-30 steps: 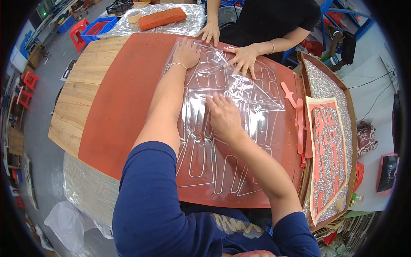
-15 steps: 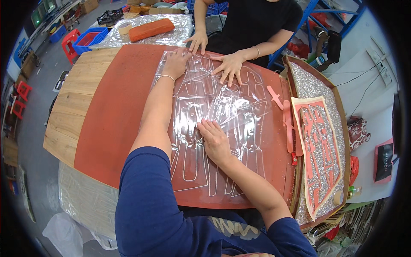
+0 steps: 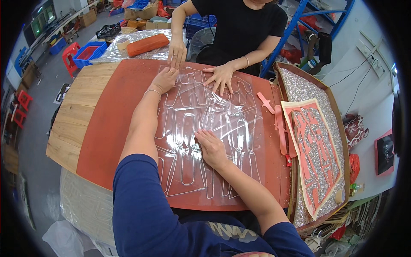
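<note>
A large clear plastic sheet [image 3: 222,185] with raised, looping outlines lies on the red-brown board [image 3: 115,128] in front of me. My left hand [image 3: 164,80] is stretched out to the sheet's far left corner, its fingers extended downward against it. My right hand [image 3: 212,150] rests flat on the sheet near its middle, fingers out. Across the board, another person's hand [image 3: 177,52] reaches down to the same corner and meets my left fingertips. That person's other hand [image 3: 221,77] is spread on the sheet's far part. Glare hides some of the outlines.
To the right, a cream-bordered panel with pink cut shapes [image 3: 314,150] lies on a glittery silver bed in a tray [image 3: 304,83]. Loose pink pieces [image 3: 280,128] sit beside it. Wooden planks [image 3: 77,124] adjoin the board's left; an orange block [image 3: 147,45] lies on a wrapped table beyond.
The view has shifted, so the board sits lower. The other person's hand on the left has drawn its fingers together and now meets my left fingertips. My right hand stays flat on the sheet.
</note>
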`<state>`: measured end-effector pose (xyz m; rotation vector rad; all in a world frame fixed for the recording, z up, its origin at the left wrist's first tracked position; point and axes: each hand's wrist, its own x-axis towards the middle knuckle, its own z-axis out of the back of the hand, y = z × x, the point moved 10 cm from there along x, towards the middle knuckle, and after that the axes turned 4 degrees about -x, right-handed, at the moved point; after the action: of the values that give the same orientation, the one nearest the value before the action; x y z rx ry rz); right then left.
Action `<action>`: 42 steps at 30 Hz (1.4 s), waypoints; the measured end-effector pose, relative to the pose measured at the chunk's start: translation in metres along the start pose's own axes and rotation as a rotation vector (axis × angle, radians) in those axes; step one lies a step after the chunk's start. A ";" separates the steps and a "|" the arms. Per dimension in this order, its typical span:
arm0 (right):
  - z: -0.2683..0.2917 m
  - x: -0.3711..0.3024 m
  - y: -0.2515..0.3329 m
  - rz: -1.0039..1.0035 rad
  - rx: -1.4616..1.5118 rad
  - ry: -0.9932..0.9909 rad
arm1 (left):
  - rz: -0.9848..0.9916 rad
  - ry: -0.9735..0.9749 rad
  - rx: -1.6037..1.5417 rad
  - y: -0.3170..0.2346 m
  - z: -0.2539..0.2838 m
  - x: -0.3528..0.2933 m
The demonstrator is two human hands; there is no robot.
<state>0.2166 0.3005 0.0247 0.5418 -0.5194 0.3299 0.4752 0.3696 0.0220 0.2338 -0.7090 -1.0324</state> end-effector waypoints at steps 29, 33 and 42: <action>0.058 -0.054 -0.041 -0.212 0.250 0.039 | 0.430 0.508 -0.049 -0.015 0.012 -0.037; 0.083 -0.084 -0.046 -0.316 0.427 -0.014 | 0.421 0.584 -0.015 -0.039 0.075 -0.065; 0.131 -0.157 0.005 -0.271 0.460 -0.027 | 0.457 0.601 -0.104 -0.109 0.195 -0.158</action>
<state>0.0363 0.2048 0.0372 1.0527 -0.3888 0.1813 0.2245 0.4760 0.0488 0.2602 -0.1450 -0.5136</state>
